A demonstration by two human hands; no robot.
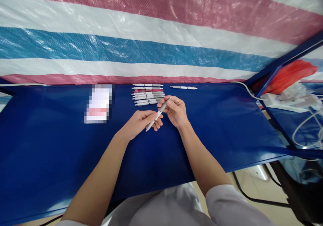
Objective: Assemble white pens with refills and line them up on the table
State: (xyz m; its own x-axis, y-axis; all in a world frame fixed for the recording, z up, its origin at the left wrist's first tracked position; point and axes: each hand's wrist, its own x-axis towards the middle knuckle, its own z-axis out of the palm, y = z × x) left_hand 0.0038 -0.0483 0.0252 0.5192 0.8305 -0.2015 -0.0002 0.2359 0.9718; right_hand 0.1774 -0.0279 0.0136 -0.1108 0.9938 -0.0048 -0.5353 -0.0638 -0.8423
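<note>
Between my two hands, above the blue tabletop [214, 125], is a white ballpoint pen [158, 114] with a grey grip part. It slants, its grey end up to the right and its white end down to the left. My left hand [142, 121] pinches the white barrel between thumb and fingers. Around the grey end close the fingers of my right hand [176, 111]. Just beyond my hands lies a row of several similar pens [147, 96], mostly white and grey, one of them red. A single white pen [183, 87] lies apart, to the right of that row.
A blurred-out white and pink item [98, 104] lies on the left of the table. Striped plastic sheeting [151, 44] hangs along the back edge. At the right, past a blue frame post [267, 79], are a white power strip [287, 101], cables and a red plastic bag [290, 76].
</note>
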